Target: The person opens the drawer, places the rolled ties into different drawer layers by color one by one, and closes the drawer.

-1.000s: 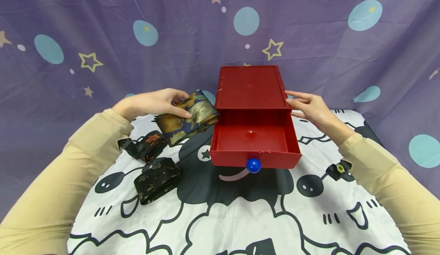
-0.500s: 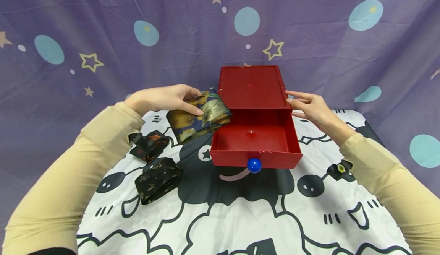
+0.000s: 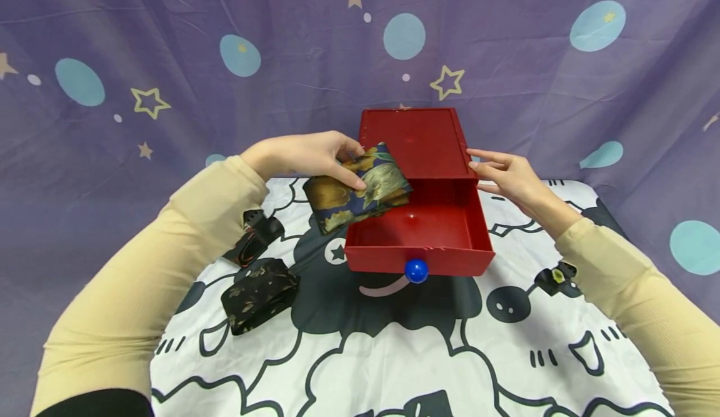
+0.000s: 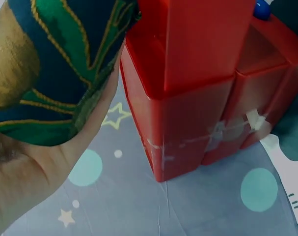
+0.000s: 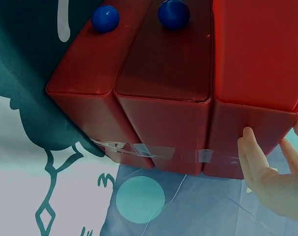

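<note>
My left hand [image 3: 323, 154] pinches a folded floral cloth [image 3: 385, 185], navy with gold, cream and green, between thumb and fingers. The cloth is in the air, overlapping the left wall of the pulled-out top drawer [image 3: 374, 262] in the head view. Nothing shows inside that drawer, which has a blue knob [image 3: 416, 271]. It belongs to a red drawer unit [image 3: 413, 139]. With fingers fairly straight, my right hand [image 3: 506, 179] touches the unit's right side near the top; the right wrist view shows those fingers [image 5: 252, 152] flat against the red wall.
Left of the unit on the black-and-white cartoon tablecloth [image 3: 394, 361] lie a dark folded floral fabric piece [image 3: 260, 296] and a dark rolled one [image 3: 274, 228], partly behind my left wrist. Two lower drawers with blue knobs [image 5: 105, 18] are closed. A purple curtain [image 3: 304, 48] hangs behind.
My left hand has carried the floral cloth rightward, from beside the unit to over the open drawer's left side. My right hand and the drawer unit have stayed in place.
</note>
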Action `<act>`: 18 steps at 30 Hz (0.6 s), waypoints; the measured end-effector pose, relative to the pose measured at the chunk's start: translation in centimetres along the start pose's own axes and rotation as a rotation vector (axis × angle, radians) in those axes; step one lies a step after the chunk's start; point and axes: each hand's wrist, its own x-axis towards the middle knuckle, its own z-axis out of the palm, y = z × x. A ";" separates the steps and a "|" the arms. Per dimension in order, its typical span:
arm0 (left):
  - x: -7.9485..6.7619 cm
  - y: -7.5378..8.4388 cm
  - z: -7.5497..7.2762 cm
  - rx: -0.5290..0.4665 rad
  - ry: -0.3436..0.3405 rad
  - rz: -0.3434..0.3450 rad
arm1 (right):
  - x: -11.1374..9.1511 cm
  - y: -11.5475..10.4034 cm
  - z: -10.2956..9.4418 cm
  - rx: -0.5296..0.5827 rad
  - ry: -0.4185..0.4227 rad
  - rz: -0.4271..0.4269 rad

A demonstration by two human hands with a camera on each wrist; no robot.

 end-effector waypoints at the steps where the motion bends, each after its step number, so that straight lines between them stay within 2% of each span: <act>1: 0.2 0.1 0.1 -0.008 -0.005 0.008 | 0.0 0.0 0.0 0.002 0.000 -0.001; 3: 0.6 0.5 0.3 -0.027 -0.022 0.027 | 0.0 0.0 0.0 0.005 0.001 -0.003; 8: 1.4 1.3 0.7 -0.036 -0.029 0.021 | 0.0 0.0 0.0 0.009 -0.004 -0.004; 15: 2.5 2.5 1.1 0.060 -0.009 0.046 | -0.1 -0.1 0.0 0.005 0.003 -0.002; 18: 3.0 2.9 1.4 0.072 -0.009 0.039 | -0.1 -0.1 0.0 0.008 0.000 -0.001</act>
